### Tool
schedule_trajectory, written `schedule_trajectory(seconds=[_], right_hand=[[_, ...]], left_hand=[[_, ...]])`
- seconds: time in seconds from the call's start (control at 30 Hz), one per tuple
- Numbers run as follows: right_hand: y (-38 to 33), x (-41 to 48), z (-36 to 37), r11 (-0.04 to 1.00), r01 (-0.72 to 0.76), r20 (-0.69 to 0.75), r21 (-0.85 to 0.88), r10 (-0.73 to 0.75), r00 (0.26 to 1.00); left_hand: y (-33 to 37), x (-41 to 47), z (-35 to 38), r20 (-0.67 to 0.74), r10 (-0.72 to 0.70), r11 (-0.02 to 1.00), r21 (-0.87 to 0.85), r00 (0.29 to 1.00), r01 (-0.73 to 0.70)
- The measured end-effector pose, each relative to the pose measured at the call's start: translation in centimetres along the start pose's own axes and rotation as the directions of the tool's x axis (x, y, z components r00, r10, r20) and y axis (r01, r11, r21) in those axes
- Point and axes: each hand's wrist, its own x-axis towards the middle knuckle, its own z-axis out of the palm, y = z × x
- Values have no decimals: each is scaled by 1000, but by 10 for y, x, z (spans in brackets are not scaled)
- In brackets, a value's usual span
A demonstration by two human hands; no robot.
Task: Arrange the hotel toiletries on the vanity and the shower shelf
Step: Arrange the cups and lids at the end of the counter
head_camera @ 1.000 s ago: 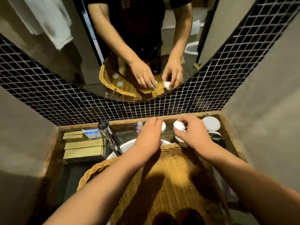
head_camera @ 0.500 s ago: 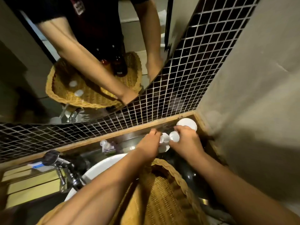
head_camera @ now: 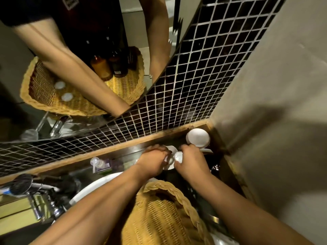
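Now, having shifted from the wicker basket (head_camera: pixel 164 209), both hands are closing on the small dish (head_camera: pixel 171 149) just beside the corner cup (head_camera: pixel 198 138), the right hand (head_camera: pixel 192 167) pinching a white-capped bottle (head_camera: pixel 178 157) over it and the left hand (head_camera: pixel 153 162) curling its fingers, contents unclear, so vanity placement is beginning.

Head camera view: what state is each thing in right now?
Right-hand grip: curled round a small white round bottle.
Left-hand grip: fingers curled over the white round dish; what it holds is hidden.
Woven yellow wicker basket: sitting over white basin.
Clear plastic pump bottle: standing.
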Motion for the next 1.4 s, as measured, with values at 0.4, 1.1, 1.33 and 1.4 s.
schedule_trajectory(seconds=[0.4, 1.1, 1.33, 1.4], right_hand=[[6, -4, 21, 1000, 5, 40, -4, -5, 999], [2, 20, 67, 992, 122, 68, -33, -120, 990], [8, 29, 71, 995, 99, 118, -18, -96, 988], [11, 31, 72, 995, 101, 119, -21, -98, 988]], left_hand=[[-13, 12, 15, 104, -66, 993, -86, 992, 75], [-47, -43, 19, 130, -137, 986, -77, 982, 147], [-49, -45, 21, 145, -149, 986, -53, 978, 158], [-50, -43, 20, 148, -135, 990, -8, 980, 138]])
